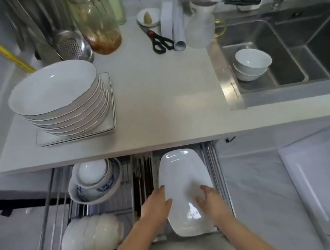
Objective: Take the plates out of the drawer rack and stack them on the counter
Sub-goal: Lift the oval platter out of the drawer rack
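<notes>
A long white rectangular platter (182, 174) lies in the right half of the open drawer rack (219, 179) below the counter. My left hand (156, 206) grips its left edge and my right hand (210, 202) grips its right edge near the front end. On the counter (158, 97) at the left stands a stack of several round white plates (59, 97) on top of flat square plates (76, 135).
Bowls (93, 181) and a row of white bowls (90, 237) fill the rack's left half. Chopsticks (142, 174) lie in the middle slot. Scissors (159, 40), a strainer (71, 45), a jar (99, 25) and a pitcher (200, 29) line the counter's back. Two bowls (251, 62) sit in the sink.
</notes>
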`<state>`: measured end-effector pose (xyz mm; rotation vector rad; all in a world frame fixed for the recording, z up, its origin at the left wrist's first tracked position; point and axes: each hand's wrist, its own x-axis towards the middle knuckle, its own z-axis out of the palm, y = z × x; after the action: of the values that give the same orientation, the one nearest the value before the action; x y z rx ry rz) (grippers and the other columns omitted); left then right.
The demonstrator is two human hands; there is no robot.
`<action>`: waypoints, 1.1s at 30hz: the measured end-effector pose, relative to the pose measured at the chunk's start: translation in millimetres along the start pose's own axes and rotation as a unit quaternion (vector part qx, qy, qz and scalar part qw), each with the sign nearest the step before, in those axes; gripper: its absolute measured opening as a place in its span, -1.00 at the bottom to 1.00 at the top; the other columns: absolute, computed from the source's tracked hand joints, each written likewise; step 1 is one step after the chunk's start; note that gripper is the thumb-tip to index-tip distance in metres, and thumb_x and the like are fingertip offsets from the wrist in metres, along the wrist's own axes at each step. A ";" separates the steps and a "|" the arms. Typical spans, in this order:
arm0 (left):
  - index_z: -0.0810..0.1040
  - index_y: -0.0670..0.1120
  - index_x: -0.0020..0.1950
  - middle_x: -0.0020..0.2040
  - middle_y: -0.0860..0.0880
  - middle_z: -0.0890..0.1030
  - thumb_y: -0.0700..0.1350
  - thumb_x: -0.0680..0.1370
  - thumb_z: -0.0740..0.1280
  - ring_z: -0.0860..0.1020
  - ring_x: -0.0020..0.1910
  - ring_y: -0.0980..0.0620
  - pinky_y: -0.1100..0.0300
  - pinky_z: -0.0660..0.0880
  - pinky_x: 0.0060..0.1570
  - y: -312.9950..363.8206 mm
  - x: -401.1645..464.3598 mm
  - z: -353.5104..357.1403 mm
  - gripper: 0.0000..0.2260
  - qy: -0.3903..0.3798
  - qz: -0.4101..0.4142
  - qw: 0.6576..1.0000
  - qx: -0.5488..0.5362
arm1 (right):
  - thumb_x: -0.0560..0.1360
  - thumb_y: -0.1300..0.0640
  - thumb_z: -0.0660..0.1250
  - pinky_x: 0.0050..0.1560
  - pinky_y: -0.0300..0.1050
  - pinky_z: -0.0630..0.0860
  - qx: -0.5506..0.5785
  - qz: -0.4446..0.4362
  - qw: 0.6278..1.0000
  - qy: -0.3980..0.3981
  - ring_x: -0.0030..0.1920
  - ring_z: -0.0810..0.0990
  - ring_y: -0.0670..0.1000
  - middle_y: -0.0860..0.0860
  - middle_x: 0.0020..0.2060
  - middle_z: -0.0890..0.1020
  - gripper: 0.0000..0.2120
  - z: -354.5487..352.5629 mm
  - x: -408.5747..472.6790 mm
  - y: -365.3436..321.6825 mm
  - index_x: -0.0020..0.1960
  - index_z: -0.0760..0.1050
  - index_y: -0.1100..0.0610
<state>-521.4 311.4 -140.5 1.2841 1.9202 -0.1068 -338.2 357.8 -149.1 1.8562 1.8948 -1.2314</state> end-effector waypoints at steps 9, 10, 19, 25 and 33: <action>-0.05 -0.07 0.56 0.38 -0.13 0.35 -0.01 0.62 0.12 0.48 0.26 -0.11 0.05 0.47 0.10 -14.6 59.0 37.7 -0.43 -0.037 -0.045 0.997 0.048 | 0.58 0.06 0.19 0.41 -0.05 0.23 -0.055 0.030 0.997 0.049 0.41 0.29 0.16 0.10 0.47 0.25 -0.43 22.8 63.1 16.6 0.50 0.08 0.17; -0.07 -0.07 0.56 0.39 -0.13 0.34 -0.02 0.62 0.12 0.48 0.26 -0.10 0.05 0.47 0.08 -15.3 62.1 38.1 -0.43 -0.033 -0.059 0.997 0.043 | 0.58 0.07 0.20 0.41 -0.05 0.22 -0.058 0.036 0.996 0.055 0.42 0.27 0.16 0.10 0.48 0.24 -0.42 23.3 66.8 18.2 0.51 0.07 0.17; -0.09 -0.08 0.56 0.40 -0.13 0.36 -0.07 0.62 0.14 0.51 0.22 -0.08 0.10 0.47 -0.03 -19.4 76.8 41.5 -0.40 -0.042 -0.123 0.991 -0.015 | 0.56 0.08 0.21 0.41 0.09 0.31 -0.034 0.102 0.993 0.048 0.45 0.22 0.21 0.15 0.50 0.15 -0.35 32.2 80.0 14.0 0.53 -0.04 0.15; -0.06 -0.09 0.55 0.35 -0.14 0.43 -0.14 0.61 0.13 0.56 0.14 -0.10 0.06 0.53 -0.04 -18.0 79.7 42.3 -0.44 -0.041 -0.145 0.986 -0.073 | 0.58 0.15 0.19 0.43 0.09 0.29 -0.012 0.120 0.992 0.032 0.48 0.18 0.21 0.19 0.51 0.10 -0.33 34.4 88.4 13.9 0.55 -0.11 0.13; -0.02 -0.02 0.55 0.30 -0.11 0.48 -0.15 0.62 0.10 0.57 0.06 -0.04 0.13 0.44 -0.19 -17.9 79.5 40.6 -0.47 -0.002 -0.168 0.983 -0.070 | 0.56 0.31 0.15 0.33 0.00 0.34 0.038 0.109 0.991 0.068 0.32 0.39 0.23 0.24 0.40 0.27 -0.39 27.9 86.2 20.4 0.54 -0.01 0.18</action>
<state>-525.3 342.3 -226.1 0.8598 2.0872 -0.1436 -346.1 398.2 -232.4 2.1702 1.6737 -1.1465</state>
